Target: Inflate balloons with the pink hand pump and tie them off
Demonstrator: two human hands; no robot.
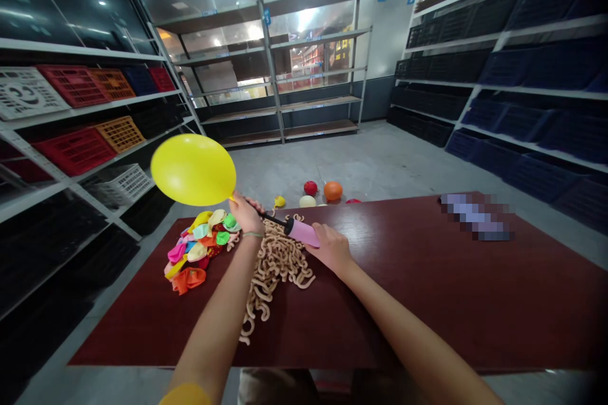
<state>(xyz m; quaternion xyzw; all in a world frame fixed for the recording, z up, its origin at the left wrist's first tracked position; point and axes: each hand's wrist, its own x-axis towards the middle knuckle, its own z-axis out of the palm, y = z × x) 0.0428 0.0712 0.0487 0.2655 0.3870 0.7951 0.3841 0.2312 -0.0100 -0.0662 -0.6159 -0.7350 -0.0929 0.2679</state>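
Observation:
A blown-up yellow balloon (pixel 193 169) hangs above the left end of the dark red table (pixel 403 304). My left hand (pixel 247 214) is closed around the balloon's neck, pinching it onto the black nozzle of a hand pump. My right hand (pixel 332 248) grips the pump's pink barrel (pixel 303 232) just above the tabletop. Under both hands lies a heap of beige curled pieces (pixel 273 272). A pile of limp balloons in many colours (pixel 197 250) sits just left of my left wrist.
On the grey floor beyond the table lie a red balloon (pixel 310 187), an orange one (pixel 333 190), a pale one (pixel 307 201) and a small yellow one (pixel 280 201). A blurred patch (pixel 476 217) lies on the table's right. Shelving with crates lines both sides and the back.

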